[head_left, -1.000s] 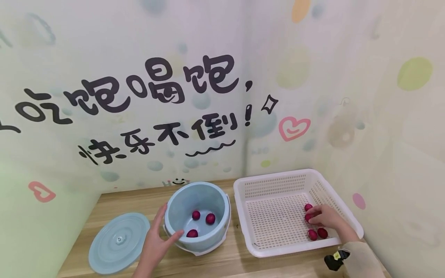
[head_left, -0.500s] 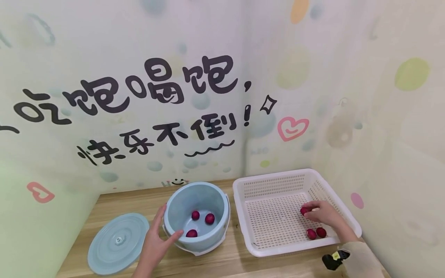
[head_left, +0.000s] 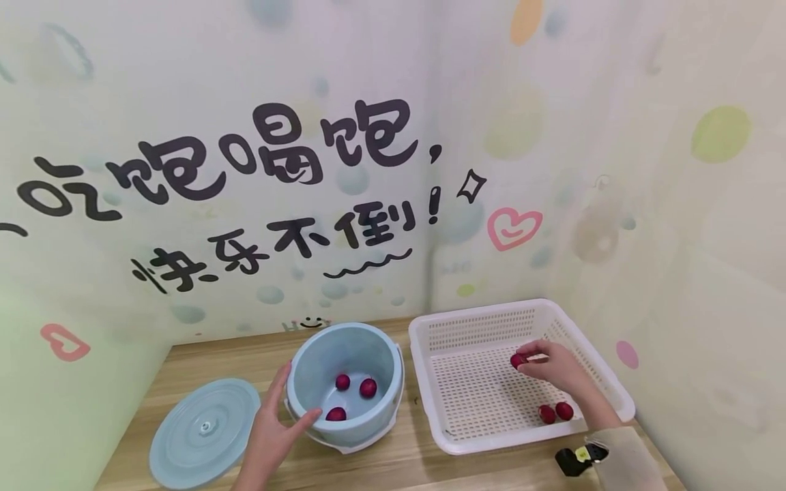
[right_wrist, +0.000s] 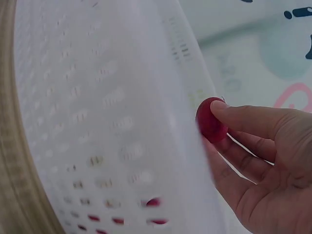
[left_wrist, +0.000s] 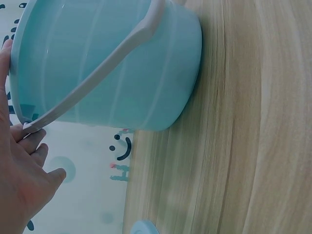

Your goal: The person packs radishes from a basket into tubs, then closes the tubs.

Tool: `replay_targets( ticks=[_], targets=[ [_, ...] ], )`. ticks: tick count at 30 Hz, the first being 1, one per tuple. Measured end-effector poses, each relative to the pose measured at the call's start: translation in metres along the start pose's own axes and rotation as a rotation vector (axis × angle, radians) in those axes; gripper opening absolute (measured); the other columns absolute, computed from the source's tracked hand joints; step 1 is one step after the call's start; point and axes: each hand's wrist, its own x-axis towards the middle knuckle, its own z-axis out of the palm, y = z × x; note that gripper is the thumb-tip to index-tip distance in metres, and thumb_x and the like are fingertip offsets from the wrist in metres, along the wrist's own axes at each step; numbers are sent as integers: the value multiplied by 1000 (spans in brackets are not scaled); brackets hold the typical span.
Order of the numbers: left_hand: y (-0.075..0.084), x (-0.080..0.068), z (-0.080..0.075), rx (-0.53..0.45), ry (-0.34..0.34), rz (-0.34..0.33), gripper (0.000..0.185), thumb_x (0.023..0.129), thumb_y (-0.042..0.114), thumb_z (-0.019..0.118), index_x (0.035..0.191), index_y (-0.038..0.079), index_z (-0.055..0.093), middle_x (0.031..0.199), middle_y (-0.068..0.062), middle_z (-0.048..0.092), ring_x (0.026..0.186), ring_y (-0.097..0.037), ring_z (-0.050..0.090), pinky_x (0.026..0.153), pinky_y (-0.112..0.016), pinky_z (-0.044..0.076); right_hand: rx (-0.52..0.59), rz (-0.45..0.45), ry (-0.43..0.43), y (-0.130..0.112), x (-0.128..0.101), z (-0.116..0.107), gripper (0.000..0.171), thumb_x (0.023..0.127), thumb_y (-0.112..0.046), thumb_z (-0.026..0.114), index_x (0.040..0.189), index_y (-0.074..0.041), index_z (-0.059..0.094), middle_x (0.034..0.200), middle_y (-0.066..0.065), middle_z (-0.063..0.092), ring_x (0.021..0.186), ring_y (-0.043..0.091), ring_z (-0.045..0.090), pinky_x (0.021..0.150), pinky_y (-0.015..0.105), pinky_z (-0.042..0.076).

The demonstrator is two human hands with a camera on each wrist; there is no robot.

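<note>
- The right hand [head_left: 552, 368] was up over the white perforated basket [head_left: 485, 320], pinching one small red fruit [head_left: 518, 360] between thumb and fingertips. The wrist view showed it best: the red fruit [right_wrist: 210, 121] sat right at the fingertips [right_wrist: 229, 108], clear of the basket floor.
- Two more red fruits [head_left: 555, 412] lay side by side on the basket floor, at about 5 o'clock from the held one, near the basket's front right corner. They looked like they were touching each other.
- The left hand [head_left: 270, 429] rested on the pale blue bucket [head_left: 368, 341] with fingers spread fairly straight, thumb along the outer wall and a fingertip hooked over the rim at roughly the bucket's 7 o'clock.
- In the left wrist view the fingers [left_wrist: 29, 141] were touching the bucket's grey handle [left_wrist: 97, 80] where it met the rim.
- Three red fruits [head_left: 353, 395] sat at the bottom of the bucket, slightly apart.
- The bucket's round blue lid [head_left: 205, 432] lay flat on the wooden tabletop [head_left: 399, 470] at 9 o'clock from the bucket, just beside the left hand.
- The basket stood at 3 o'clock from the bucket, close but not touching as far as the head view showed.
</note>
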Motion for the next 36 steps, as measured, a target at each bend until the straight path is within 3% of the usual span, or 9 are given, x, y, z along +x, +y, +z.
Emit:
replay_targets(
  ticks=[14, 26, 36],
  targets=[
    [-1, -2, 0, -10, 17, 17, 98, 81, 41, 81, 158, 13, 27, 164, -20, 24, 149, -48, 24, 115, -67, 31, -11, -77, 4, -48, 0, 19, 32, 87, -14, 76, 115, 2, 69, 108, 20, 72, 98, 30, 72, 77, 36, 64],
    [2, -2, -2, 4, 1, -11, 99, 81, 46, 80, 159, 15, 26, 165, -20, 22, 149, -48, 24, 115, -67, 32, 60, -118, -35, -80, 9, 41, 31, 88, -13, 75, 115, 1, 69, 107, 20, 72, 94, 24, 71, 74, 29, 62],
    [-1, -1, -1, 3, -3, -18, 100, 81, 49, 79, 159, 18, 25, 166, -18, 22, 150, -47, 24, 113, -67, 34, 96, -200, -56, -101, 18, 60, 30, 86, -12, 76, 113, 1, 71, 105, 19, 73, 91, 23, 72, 78, 36, 64]
  ],
)
